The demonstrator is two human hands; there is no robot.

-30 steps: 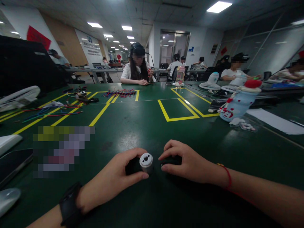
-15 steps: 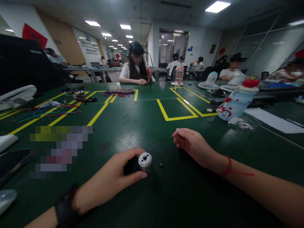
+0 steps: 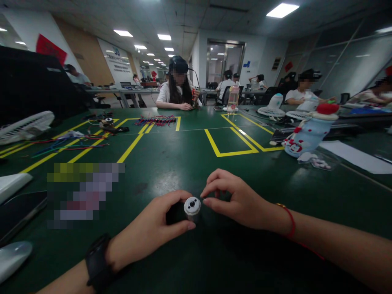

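Observation:
A small metal cylinder that looks like a motor (image 3: 192,207) stands upright on the green table, its pale round end face up, with a black centre and small dark holes. My left hand (image 3: 153,220) curls round it from the left, thumb in front and fingers behind. Just right of the motor's top, my right hand (image 3: 235,198) pinches thumb and forefinger together. Between those fingertips shows a tiny black ring (image 3: 204,199), mostly hidden. The other right fingers are bent above the table.
Coloured wires (image 3: 70,143) and a wire bundle (image 3: 156,120) lie beyond on the left. A phone (image 3: 23,216) and a mouse (image 3: 15,259) sit at the left edge. At right stand a blue bottle (image 3: 312,132) and white paper (image 3: 357,157). A person (image 3: 177,87) sits opposite.
My right hand has moved left and down to the motor's side, its fingers now pinching. The small black ring has left its spot on the table. My left hand stays round the motor.

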